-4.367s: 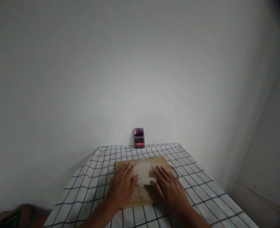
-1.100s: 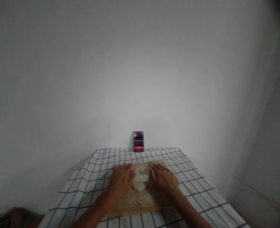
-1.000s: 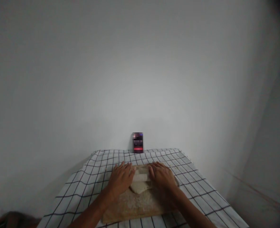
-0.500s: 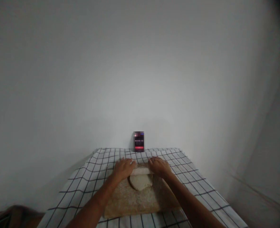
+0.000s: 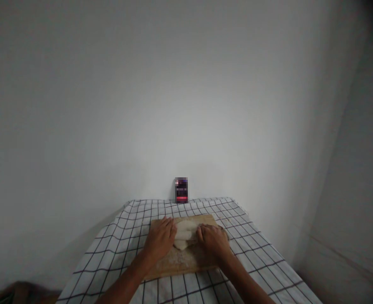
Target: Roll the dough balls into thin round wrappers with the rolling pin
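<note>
A pale rolling pin (image 5: 187,238) lies crosswise over a flattened piece of dough (image 5: 186,226). Its middle shows between my hands, while both ends are hidden under them. My left hand (image 5: 161,237) is closed over the left end, its fingers pointing forward. At the other end, my right hand (image 5: 213,237) is wrapped round the pin with curled fingers. Dough shows both beyond the pin and on its near side. Beneath it is a floury wooden board (image 5: 180,268).
A white cloth with black grid lines (image 5: 256,261) covers the table. At its far edge a dark, blurred upright object (image 5: 182,191) leans by the pale wall (image 5: 186,105). Something brown (image 5: 22,291) shows low at the left, beside the table.
Both hands and the rolling pin have come back toward me over the dough. More dough now shows beyond the pin and less on the near side. The view has shifted slightly.
</note>
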### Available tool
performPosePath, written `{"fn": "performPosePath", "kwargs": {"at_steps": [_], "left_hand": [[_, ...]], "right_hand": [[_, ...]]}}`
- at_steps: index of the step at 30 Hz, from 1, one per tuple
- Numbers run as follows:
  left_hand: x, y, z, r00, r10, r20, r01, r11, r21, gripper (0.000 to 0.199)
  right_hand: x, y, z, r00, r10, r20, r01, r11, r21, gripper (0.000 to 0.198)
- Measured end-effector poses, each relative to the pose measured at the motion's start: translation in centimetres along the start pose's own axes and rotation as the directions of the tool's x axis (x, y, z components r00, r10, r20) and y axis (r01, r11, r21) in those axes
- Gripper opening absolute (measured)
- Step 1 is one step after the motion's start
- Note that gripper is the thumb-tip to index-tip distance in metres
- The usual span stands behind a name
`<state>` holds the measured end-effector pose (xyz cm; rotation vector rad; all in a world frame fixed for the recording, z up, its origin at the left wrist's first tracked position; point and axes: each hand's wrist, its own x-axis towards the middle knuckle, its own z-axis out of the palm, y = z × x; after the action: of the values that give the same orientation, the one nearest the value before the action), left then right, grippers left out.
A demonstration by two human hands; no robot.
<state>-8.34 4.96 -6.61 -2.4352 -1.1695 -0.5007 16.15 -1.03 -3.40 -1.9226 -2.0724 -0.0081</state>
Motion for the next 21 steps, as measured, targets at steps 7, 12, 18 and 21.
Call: {"fn": "performPosePath", "kwargs": {"at_steps": [7, 12, 18, 21], "left_hand": [[-3.4, 1.7, -1.1, 0.985, -0.049, -0.167, 0.036, 0.996, -0.082, 0.051], [-1.6, 1.7, -1.7, 0.992, -0.099, -0.072, 0.087, 0.986, -0.143, 0.050], [2.9, 0.9, -1.5, 0.984, -0.124, 0.126, 0.143, 0.977, -0.156, 0.046], [4.9, 0.3, -1.0, 0.966, -0.173, 0.193, 0.190, 0.979, -0.071, 0.046]], "right_hand": [[-3.8, 0.1, 1.6, 0.995, -0.086, -0.059, 0.095, 0.983, 0.159, 0.053], [-3.3, 0.5, 1.7, 0.995, -0.098, -0.028, 0.100, 0.986, 0.135, 0.055], [1.7, 1.3, 0.2, 0.999, -0.041, -0.007, 0.041, 0.999, 0.015, 0.051], [4.9, 2.1, 0.5, 1.000, -0.010, 0.029, 0.011, 0.999, -0.033, 0.050]]}}
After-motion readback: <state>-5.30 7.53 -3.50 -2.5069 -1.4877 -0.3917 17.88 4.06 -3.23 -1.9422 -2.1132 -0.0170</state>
